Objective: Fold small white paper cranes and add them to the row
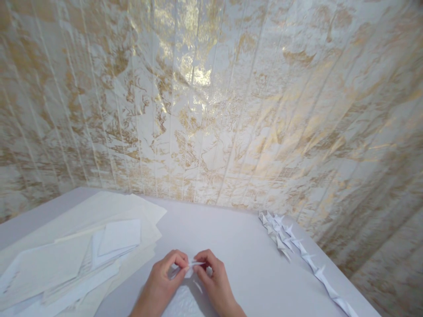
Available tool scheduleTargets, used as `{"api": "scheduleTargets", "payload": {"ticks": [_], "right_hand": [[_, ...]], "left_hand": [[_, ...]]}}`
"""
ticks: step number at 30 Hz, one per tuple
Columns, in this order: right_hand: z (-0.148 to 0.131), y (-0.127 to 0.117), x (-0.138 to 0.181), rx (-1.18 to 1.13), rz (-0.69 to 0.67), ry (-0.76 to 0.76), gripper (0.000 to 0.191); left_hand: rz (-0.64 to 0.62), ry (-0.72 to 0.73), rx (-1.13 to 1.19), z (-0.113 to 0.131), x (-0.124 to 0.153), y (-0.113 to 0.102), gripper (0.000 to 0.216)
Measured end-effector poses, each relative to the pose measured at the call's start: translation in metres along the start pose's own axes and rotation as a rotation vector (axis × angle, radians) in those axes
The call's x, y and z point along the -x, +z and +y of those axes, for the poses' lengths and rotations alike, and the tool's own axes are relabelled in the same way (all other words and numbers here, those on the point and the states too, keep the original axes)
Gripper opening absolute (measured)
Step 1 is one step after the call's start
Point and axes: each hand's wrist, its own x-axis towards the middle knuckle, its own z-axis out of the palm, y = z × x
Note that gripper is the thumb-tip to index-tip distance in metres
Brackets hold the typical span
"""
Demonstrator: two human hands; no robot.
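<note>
A small piece of folded white paper (189, 271) is pinched between my two hands, just above the white table. My left hand (167, 270) grips its left side with thumb and index finger. On the other side, the thumb and fingers of my right hand (213, 273) close on the paper, and a thin pointed flap shows between them. The fingers partly cover the paper, so its full shape is hidden.
Loose sheets and cut pieces of paper (122, 237) lie piled on the left of the table (211, 229). Folded white paper figures (306, 253) with pointed tips stand in rows along the right edge. Behind the table hangs a gold-patterned curtain (205, 110).
</note>
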Motion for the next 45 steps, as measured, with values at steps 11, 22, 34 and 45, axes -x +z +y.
{"api": "scheduleTargets", "payload": {"ticks": [11, 22, 34, 45], "right_hand": [[-0.005, -0.002, -0.004, -0.084, 0.035, -0.013, 0.019], [0.019, -0.029, -0.015, -0.114, 0.271, 0.088, 0.037], [0.002, 0.021, 0.003, -0.058, 0.062, -0.026, 0.038], [0.003, 0.021, 0.006, 0.008, 0.152, -0.201, 0.019]], "left_hand": [[-0.059, 0.007, 0.024, -0.002, 0.001, 0.002, 0.016], [0.126, -0.092, -0.031, -0.004, -0.003, -0.006, 0.015], [0.057, -0.015, 0.012, -0.004, 0.006, 0.004, 0.018], [-0.021, -0.172, 0.17, -0.008, 0.011, 0.01, 0.024]]}}
